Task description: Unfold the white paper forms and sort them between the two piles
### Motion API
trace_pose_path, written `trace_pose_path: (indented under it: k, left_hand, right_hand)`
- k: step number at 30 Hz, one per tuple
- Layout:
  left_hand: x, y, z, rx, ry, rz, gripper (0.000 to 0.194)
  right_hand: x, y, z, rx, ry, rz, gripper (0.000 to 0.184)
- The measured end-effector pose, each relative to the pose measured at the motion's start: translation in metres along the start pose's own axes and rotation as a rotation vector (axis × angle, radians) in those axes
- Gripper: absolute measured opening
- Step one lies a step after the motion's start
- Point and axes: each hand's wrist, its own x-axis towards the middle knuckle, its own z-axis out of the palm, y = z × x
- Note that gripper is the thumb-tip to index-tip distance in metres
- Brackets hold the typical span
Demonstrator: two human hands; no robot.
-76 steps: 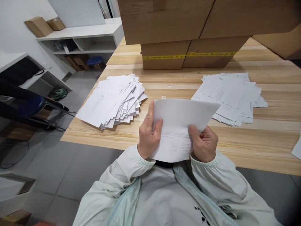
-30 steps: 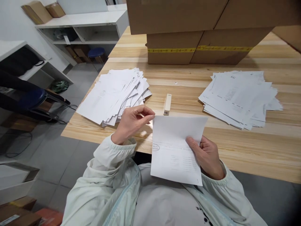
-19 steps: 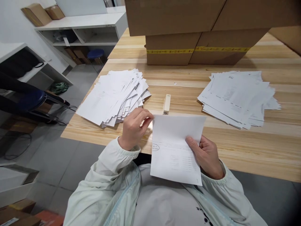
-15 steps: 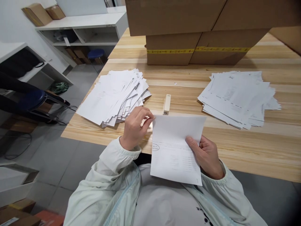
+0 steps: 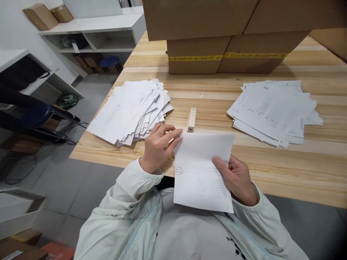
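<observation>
My right hand (image 5: 236, 177) grips a white printed sheet of paper (image 5: 202, 169) by its right edge, thumb on top, holding it over the table's near edge and my lap. My left hand (image 5: 159, 146) is at the sheet's top left corner, fingers curled and pinching that corner. A small cream stapler (image 5: 191, 120) lies on the wooden table (image 5: 206, 103) just beyond the sheet. A fanned heap of white papers (image 5: 130, 110) lies left of my left hand. Another pile of printed papers (image 5: 273, 110) lies to the right.
Stacked cardboard boxes (image 5: 225, 36) with yellow tape stand at the back of the table. Left of the table are white shelves (image 5: 89, 34) with boxes, a blue stool (image 5: 108, 62), a dark chair (image 5: 35, 119) and cables on the grey floor.
The sheet was held up in both hands and hid the stapler; it has come down. My left hand let go, then came back to pinch the top left corner.
</observation>
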Motion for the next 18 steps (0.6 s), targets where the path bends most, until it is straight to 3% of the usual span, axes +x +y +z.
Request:
trace_pose_path:
  k: [9,13,18]
  left_hand:
    - [0.009,0.001,-0.02,-0.458,-0.219,-0.171,0.016]
    - [0.004,0.003,-0.022,-0.39,-0.243,-0.094,0.026]
    - [-0.012,-0.002,-0.007,-0.19,-0.161,0.059,0.045]
  right_hand:
    - [-0.001,-0.001,0.0,0.052,0.001,0.037,0.031]
    - [-0.001,0.002,0.0,0.083,0.008,0.049,0.031]
    - [-0.001,0.002,0.0,0.098,0.006,0.088,0.032]
